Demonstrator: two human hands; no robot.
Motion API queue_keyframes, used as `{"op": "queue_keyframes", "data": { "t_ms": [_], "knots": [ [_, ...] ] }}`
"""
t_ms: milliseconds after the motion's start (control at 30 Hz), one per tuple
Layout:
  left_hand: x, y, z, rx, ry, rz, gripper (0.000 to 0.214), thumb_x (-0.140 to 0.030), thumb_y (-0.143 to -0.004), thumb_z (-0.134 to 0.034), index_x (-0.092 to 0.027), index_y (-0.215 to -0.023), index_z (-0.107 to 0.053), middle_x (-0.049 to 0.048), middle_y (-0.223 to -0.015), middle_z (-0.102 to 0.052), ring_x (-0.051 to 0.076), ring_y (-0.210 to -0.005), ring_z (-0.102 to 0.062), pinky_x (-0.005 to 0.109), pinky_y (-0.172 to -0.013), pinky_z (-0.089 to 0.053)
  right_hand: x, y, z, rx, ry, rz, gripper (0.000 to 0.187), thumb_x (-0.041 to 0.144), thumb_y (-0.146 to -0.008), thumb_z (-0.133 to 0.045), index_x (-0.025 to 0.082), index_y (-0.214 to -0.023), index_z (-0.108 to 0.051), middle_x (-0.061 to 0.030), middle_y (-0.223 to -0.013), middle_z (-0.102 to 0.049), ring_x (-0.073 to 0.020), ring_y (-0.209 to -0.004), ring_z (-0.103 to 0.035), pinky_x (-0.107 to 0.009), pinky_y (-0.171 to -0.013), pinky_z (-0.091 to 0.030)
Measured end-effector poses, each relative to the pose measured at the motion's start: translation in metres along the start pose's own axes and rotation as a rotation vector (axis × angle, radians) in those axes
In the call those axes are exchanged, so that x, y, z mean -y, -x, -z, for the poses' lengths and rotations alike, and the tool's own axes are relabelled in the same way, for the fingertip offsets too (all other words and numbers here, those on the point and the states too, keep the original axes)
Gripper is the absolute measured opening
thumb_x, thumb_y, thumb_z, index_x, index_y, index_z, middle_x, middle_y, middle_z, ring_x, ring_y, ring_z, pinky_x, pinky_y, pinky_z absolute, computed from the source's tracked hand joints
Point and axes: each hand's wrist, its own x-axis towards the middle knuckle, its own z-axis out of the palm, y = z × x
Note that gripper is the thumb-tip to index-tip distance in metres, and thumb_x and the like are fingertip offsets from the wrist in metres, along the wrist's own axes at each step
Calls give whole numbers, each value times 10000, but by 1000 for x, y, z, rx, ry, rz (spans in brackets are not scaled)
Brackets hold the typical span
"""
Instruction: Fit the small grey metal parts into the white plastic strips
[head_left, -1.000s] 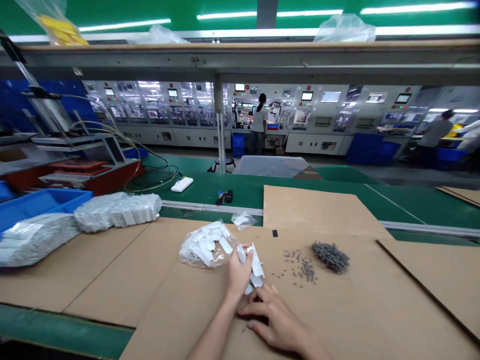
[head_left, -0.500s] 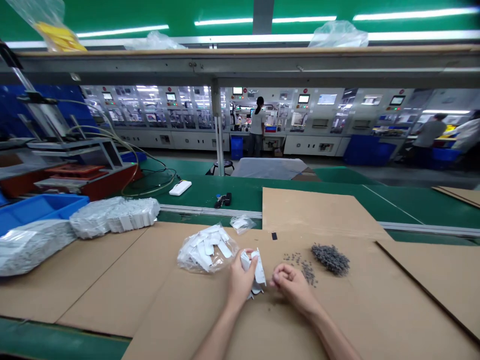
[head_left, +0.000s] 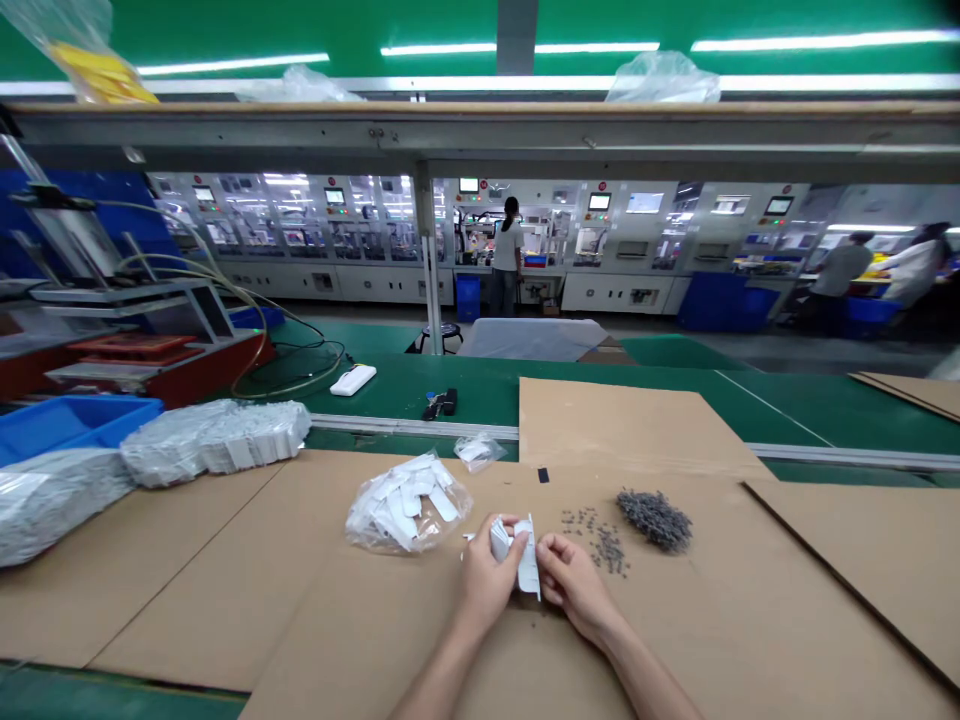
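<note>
Several white plastic pieces point(head_left: 528, 562) are gripped in my left hand point(head_left: 489, 570), one of them standing out toward the right. My right hand point(head_left: 570, 580) is closed, its fingertips at the right edge of that piece; whatever lies between them is too small to make out. Just right of my right hand, small dark grey parts point(head_left: 609, 550) lie scattered on the cardboard point(head_left: 675, 640). Beyond them is a dense pile of the same grey parts point(head_left: 655, 520). To the left of my left hand, an open clear bag point(head_left: 409, 503) holds more white pieces.
Wrapped stacks of white parts point(head_left: 255, 437) and a blue bin point(head_left: 82, 422) stand at the left, near a press machine point(head_left: 142, 300). A small plastic bag point(head_left: 478, 452), a black chip point(head_left: 544, 475), keys point(head_left: 440, 404) and a white box point(head_left: 353, 379) lie farther back. A person point(head_left: 508, 255) stands at distant machines.
My right hand has moved left to the edge of the white piece, which my left hand now holds more upright. The whole view has shifted slightly.
</note>
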Motion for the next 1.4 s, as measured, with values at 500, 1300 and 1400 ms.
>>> {"op": "queue_keyframes", "data": {
  "t_ms": [500,1300,1400],
  "knots": [
    [2,-1,-2,-21,41,28,239,-361,-673,-533,-160,-799,-555,28,-699,-614,165,-654,-569,241,-595,-431,0,1,0,18,73,-8,294,409,-673,-595,170,-623,-430,92,-436,-354,-13,-336,-192,-160,-340,-112],
    [14,-8,3,-16,70,38,226,-351,-684,-534,-160,-805,-528,19,-704,-613,150,-622,-570,229,-572,-435,1,5,2,-28,420,116,268,428,-728,-507,160,-722,-507,64,-508,-422,-21,-343,-303,-141,-316,-239],
    [14,-6,2,0,34,19,221,-350,-688,-529,-162,-805,-535,21,-707,-617,153,-641,-574,232,-593,-434,2,5,1,-42,404,104,275,437,-710,-524,164,-699,-491,72,-496,-407,-18,-334,-294,-140,-309,-235]
  ]
}}
